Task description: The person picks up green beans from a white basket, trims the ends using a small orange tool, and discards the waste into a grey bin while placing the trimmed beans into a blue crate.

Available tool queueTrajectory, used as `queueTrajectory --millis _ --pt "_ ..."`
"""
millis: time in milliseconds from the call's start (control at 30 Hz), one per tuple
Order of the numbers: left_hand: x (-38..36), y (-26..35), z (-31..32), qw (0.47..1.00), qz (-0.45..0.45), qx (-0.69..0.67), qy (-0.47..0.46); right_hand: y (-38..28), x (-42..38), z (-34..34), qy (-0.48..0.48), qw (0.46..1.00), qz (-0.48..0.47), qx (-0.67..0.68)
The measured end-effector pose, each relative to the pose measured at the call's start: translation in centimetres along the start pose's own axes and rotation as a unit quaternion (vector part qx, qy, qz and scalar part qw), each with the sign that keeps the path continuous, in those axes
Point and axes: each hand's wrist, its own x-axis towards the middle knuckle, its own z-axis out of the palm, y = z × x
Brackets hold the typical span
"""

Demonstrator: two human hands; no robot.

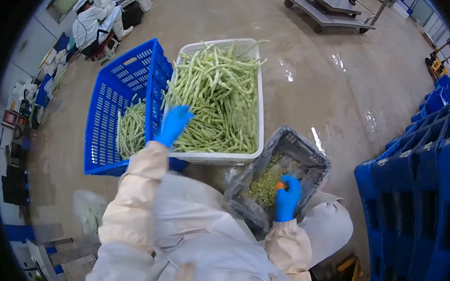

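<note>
Long green beans (215, 93) fill a white crate (261, 117) in front of me. My left hand (175, 124), in a blue glove, is over the crate's left edge, near the beans; its fingers are blurred. To the left, a blue crate (103, 127) holds a smaller heap of beans (132, 129). My right hand (288, 197), also gloved in blue, is curled round a small orange object (280, 186). It is above a bin lined with a dark plastic bag (312, 162), where small green trimmings (263, 187) lie.
Stacked blue crates (420, 190) stand at the right. A metal platform cart (327, 14) is at the top, a seated person (95, 24) at the upper left. A clear plastic bag (88, 209) lies on the wet floor at the lower left.
</note>
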Motion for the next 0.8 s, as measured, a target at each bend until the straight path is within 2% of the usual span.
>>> queueTrajectory --millis 33,67,100,167,233,267,333,400,467,500,533,567,600,667,733,800 --pt "0.7 0.8 4.5 0.991 -0.06 -0.072 -0.095 -0.1 -0.3 0.2 -0.097 0.989 0.092 0.067" --pt "1.5 1.7 7.9 0.99 -0.01 -0.013 -0.143 -0.2 -0.4 0.5 -0.19 0.955 0.183 0.132" --pt "2.0 1.0 12.3 0.993 -0.025 -0.024 -0.117 -1.4 0.1 0.5 -0.183 0.958 0.18 0.128" --pt "2.8 1.1 18.5 0.994 -0.034 -0.045 -0.094 -4.4 1.3 -0.3 -0.216 0.922 0.256 0.192" --pt "3.6 2.2 21.7 0.99 -0.125 -0.051 -0.038 -4.3 1.2 0.0 -0.213 0.924 0.256 0.189" --pt "3.9 2.4 22.5 0.99 -0.122 -0.055 -0.04 -4.1 1.0 0.0 -0.216 0.921 0.26 0.193" --pt "4.0 2.6 22.5 0.985 -0.147 -0.04 0.08 -3.3 0.7 0.3 -0.206 0.924 0.245 0.209" --pt "3.6 4.1 20.2 0.987 -0.12 -0.045 0.092 -3.0 0.4 0.2 -0.213 0.918 0.254 0.218" --pt "2.4 9.3 14.6 0.977 -0.017 -0.194 0.083 -3.7 0.8 0.0 -0.195 0.908 0.264 0.259" --pt "1.4 11.6 12.1 0.979 -0.015 -0.188 0.077 -4.4 1.2 -0.2 -0.181 0.9 0.268 0.293" --pt "0.1 13.9 9.7 0.985 0.131 -0.089 0.071 -5.2 1.7 -0.4 -0.179 0.897 0.274 0.296" --pt "-1.3 15.8 7.7 0.96 0.273 0.01 0.061 -6.1 2.2 -0.7 -0.182 0.885 0.261 0.339" --pt "-2.8 17.3 6.2 0.961 0.272 0.013 0.053 -7.0 2.5 -1.2 -0.183 0.872 0.248 0.38" --pt "-5.4 19.3 4.3 0.906 0.399 0.137 -0.033 -8.8 3.0 -2.6 -0.206 0.849 0.259 0.412" --pt "-7.4 19.1 4.2 0.888 0.43 0.16 -0.036 -9.4 2.7 -3.2 -0.228 0.825 0.265 0.445" --pt "-9.2 19.1 3.7 0.859 0.457 0.216 -0.086 -8.8 2.3 -4.0 -0.329 0.799 0.245 0.439"
